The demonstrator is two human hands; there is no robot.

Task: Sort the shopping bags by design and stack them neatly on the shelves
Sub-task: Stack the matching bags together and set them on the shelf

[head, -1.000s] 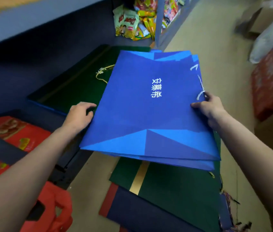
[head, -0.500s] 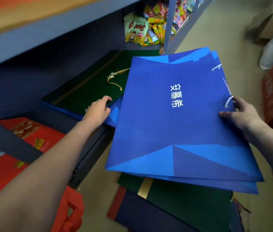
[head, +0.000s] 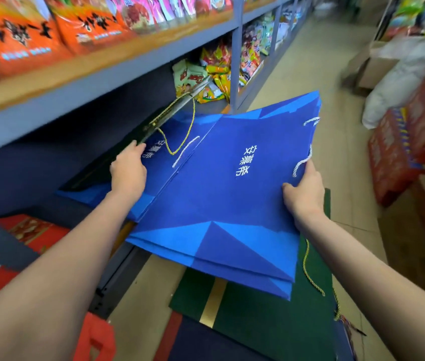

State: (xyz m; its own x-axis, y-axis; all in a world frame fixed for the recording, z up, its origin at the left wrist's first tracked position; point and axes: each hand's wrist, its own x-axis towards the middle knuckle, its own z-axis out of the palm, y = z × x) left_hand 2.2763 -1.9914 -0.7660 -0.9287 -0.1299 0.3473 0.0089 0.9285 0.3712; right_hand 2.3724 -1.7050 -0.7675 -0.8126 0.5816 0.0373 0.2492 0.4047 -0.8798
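Because the blue bags (head: pixel 214 204) were flat-folded paper, they would likely handle light and fairly stiff but slide easily over each other, so an edge hold on both sides of the bundle seemed the safest way to keep them squared. The right hand (head: pixel 304 195) pinched the bundle's right edge, thumb on top, just below a white cord handle (head: pixel 301 164). The left hand (head: pixel 128 173) had lifted the edge of a dark green bag (head: pixel 172 113) with a gold cord, its fingers curled round that edge, exposing another blue bag lying on the shelf (head: pixel 24 162) beneath it. The held bundle, at least 2 bags thick, showed white characters and lighter blue triangular panels, and hung beyond the shelf front over green bags (head: pixel 271 319) on the floor.
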